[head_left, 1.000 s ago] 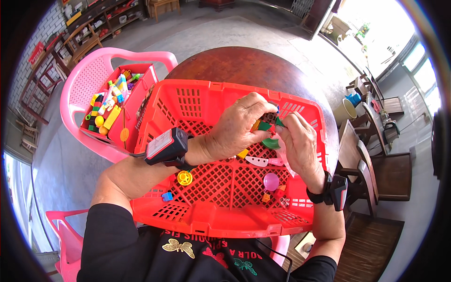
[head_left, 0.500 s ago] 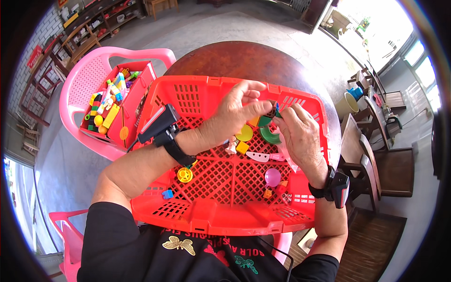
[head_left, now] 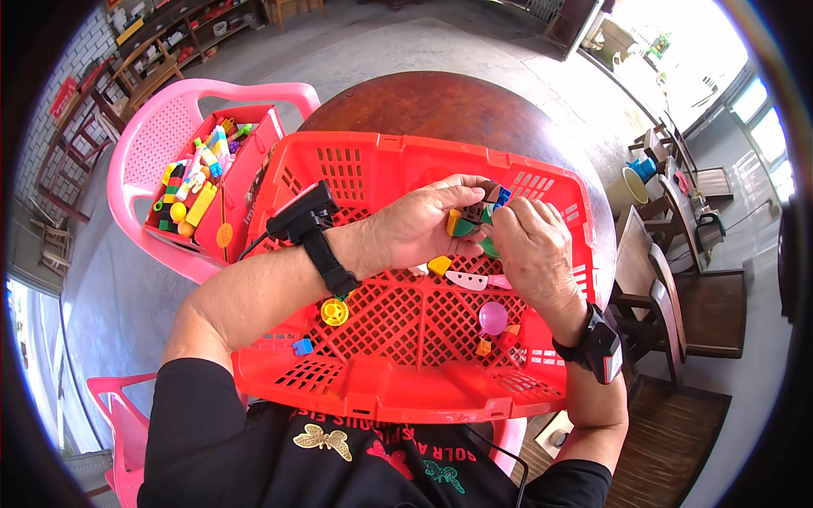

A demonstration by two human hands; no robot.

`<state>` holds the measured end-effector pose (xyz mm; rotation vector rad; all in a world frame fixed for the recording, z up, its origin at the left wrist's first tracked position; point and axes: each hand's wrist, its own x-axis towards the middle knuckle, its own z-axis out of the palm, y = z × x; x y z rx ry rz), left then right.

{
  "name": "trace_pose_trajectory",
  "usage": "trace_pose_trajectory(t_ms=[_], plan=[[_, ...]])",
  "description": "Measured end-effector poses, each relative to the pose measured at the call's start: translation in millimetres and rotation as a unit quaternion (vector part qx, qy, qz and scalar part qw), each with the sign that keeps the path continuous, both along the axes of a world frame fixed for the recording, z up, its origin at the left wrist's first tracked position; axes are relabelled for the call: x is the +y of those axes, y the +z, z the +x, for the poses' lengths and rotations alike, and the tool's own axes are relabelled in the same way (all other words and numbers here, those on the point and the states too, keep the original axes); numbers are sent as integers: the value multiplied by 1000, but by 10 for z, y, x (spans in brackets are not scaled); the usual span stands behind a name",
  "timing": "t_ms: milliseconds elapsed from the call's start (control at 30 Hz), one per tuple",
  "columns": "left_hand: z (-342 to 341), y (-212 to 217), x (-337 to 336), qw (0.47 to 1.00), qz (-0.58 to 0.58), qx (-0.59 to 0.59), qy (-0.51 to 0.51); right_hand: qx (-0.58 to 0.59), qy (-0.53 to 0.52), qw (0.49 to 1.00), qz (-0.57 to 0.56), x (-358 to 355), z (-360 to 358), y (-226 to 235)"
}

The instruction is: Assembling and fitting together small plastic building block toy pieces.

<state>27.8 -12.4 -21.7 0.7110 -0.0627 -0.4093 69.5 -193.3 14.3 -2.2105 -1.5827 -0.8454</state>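
Observation:
Over the far side of a red plastic basket (head_left: 415,381), both hands meet at a small cluster of toy blocks (head_left: 460,225) in green, yellow, blue and dark colours. My left hand (head_left: 402,230) is closed around it, thumb above and fingers beneath. Pinched fingers of my right hand (head_left: 533,250) press against the cluster's right side and hide part of it. Below the hands lie a yellow block (head_left: 439,265) and a toy knife (head_left: 467,280) with a white blade and pink handle. A green curved piece is mostly covered by the right fingers.
In the basket are a yellow toy wheel (head_left: 334,311), a blue block (head_left: 303,346), a purple round toy (head_left: 493,318) and small orange pieces (head_left: 483,347). A red box (head_left: 258,165) of toys sits on a pink chair (head_left: 140,161) at left. Beyond is a round wooden table (head_left: 398,102).
My left hand has lowered and closed around the block cluster, which was at my right fingertips. My right hand has turned slightly and stays beside it.

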Motion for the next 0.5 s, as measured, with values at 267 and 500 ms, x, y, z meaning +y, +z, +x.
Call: trace_pose_trajectory(t_ms=[267, 500], plan=[[-68, 35, -136, 996, -31, -26, 77, 55, 0, 998, -9, 1, -63, 71], [-138, 112, -151, 986, 12, -112, 120, 237, 15, 968, 79, 17, -111, 87]])
